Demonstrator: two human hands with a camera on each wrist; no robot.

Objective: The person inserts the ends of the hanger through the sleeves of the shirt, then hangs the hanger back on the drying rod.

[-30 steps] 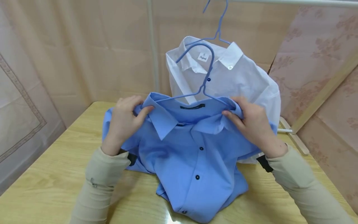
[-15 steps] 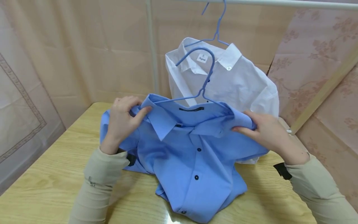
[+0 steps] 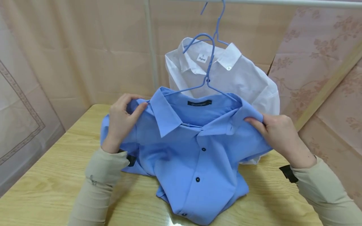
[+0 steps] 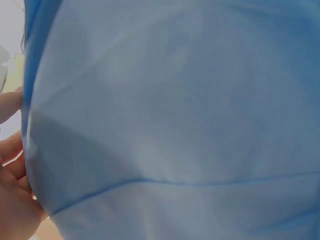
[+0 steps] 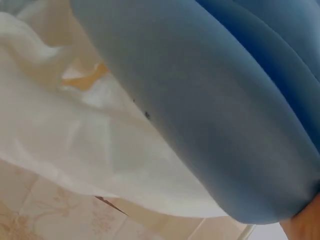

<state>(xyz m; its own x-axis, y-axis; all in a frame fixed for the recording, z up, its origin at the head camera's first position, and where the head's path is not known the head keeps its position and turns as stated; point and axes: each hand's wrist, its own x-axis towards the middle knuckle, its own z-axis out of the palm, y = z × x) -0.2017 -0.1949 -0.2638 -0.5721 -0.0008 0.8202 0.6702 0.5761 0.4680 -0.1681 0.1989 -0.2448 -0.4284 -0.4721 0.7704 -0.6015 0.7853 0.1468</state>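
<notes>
A blue shirt (image 3: 181, 157) with dark buttons is held up by its shoulders, its lower part lying bunched on the table. Inside its collar sits a blue wire hanger (image 3: 210, 67), the hook standing free above the neck. My left hand (image 3: 121, 121) grips the shoulder left of the collar, thumb in front. The right hand (image 3: 282, 135) pinches the other shoulder, thumb in front and fingers behind. Blue cloth fills most of the left wrist view, the left hand (image 4: 17, 195) at its edge. The hanger's arms are mostly hidden within the shirt.
Behind the blue shirt, a white shirt (image 3: 240, 78) hangs on another blue hanger (image 3: 219, 23) from a white rail (image 3: 282, 3). A wooden stand leg (image 3: 325, 94) slants at the right. The wooden table (image 3: 56, 175) lies below, with curtains (image 3: 113, 47) behind.
My right hand has moved outward from beside the collar to the shoulder. The collar and hanger have lifted and straightened, with the hook now higher. The left hand has barely shifted.
</notes>
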